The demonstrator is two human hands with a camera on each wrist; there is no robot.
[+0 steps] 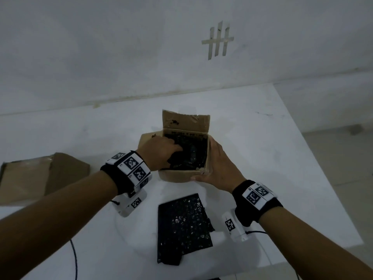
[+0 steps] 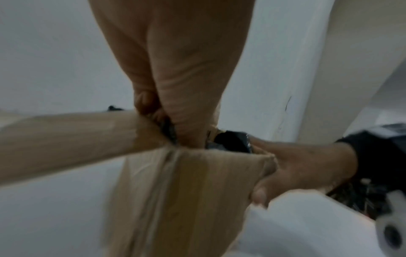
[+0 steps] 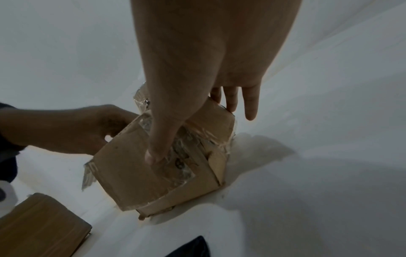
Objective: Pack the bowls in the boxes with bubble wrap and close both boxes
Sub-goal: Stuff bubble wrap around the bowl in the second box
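Left hand (image 1: 159, 152) grips bubble wrap (image 1: 187, 152) inside open box (image 1: 175, 175); right hand (image 1: 218, 164) clasps its 3 o'clock wall.

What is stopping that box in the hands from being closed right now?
The left hand itself: its fingers reach inside the open box, pressing black bubble wrap. The far flap stands upright. Nothing else visible blocks it.
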